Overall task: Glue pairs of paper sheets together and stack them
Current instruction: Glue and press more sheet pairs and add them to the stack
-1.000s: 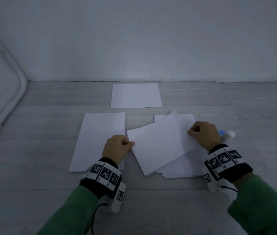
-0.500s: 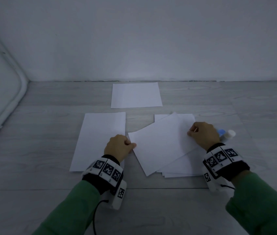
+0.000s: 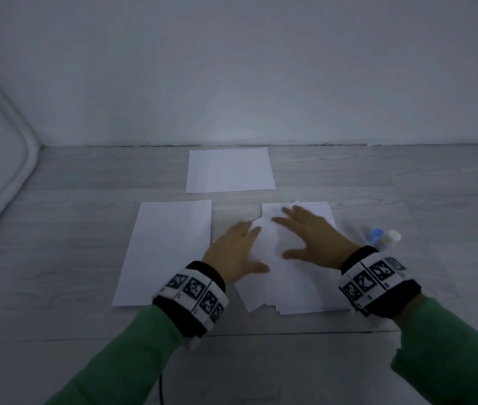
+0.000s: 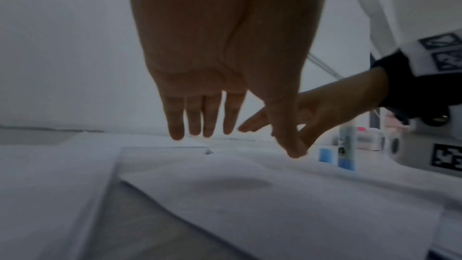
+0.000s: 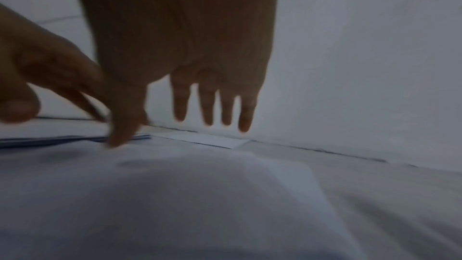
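— On the grey wood-grain floor (image 3: 56, 311), item one: the hands?
— Left hand (image 3: 236, 252), palm down, fingers straight and together, thumb out to the side; holds nothing, lying over the left edge of the skewed top sheet (image 3: 264, 276). Right hand (image 3: 315, 244), palm down, fingers straight and spread, thumb out toward the left hand; holds nothing, over the same sheet. Wrist views show both palms raised a little above the paper; whether fingertips touch it cannot be told.
— Item two: paper?
— Top sheet lies askew on the loose pile (image 3: 305, 305) at right. Single sheet (image 3: 167, 247) just left of it. Another sheet (image 3: 230, 171) farther off, near the wall (image 3: 231, 68).
— Item three: glue?
— Glue stick (image 3: 385, 238), blue and white, lying right of the pile, beside the right wrist
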### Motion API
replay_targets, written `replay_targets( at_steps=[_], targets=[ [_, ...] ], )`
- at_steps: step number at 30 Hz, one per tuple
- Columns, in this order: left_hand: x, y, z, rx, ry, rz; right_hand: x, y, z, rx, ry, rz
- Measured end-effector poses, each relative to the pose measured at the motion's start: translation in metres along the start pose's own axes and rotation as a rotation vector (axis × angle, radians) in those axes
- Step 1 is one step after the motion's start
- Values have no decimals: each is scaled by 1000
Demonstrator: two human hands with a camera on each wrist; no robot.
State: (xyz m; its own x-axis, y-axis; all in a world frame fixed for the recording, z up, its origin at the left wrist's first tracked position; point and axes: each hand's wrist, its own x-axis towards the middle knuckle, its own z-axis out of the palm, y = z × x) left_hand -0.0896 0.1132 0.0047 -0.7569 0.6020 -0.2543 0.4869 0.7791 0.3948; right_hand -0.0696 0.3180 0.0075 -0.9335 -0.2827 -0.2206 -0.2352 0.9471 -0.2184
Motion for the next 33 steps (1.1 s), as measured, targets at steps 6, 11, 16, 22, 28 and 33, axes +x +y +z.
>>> replay_targets(
  at_steps=[6,11,16,22,28,33],
  targets=[
    [9,5,24,195,-331,-39,11,2,9,-62,-405,-20],
    [8,0,25,172,-334,-16,8,28,15,-85,-412,68],
    [7,1,24,175,-350,-9,5,38,23,-46,-329,183],
    [8,3,23,179,-362,-15,3,38,14,101,-160,277],
    [9,4,23,172,-371,-20,-3,50,8,439,279,600],
    [8,5,22,169,-365,-25,6,48,4,696,172,706]
  ],
)
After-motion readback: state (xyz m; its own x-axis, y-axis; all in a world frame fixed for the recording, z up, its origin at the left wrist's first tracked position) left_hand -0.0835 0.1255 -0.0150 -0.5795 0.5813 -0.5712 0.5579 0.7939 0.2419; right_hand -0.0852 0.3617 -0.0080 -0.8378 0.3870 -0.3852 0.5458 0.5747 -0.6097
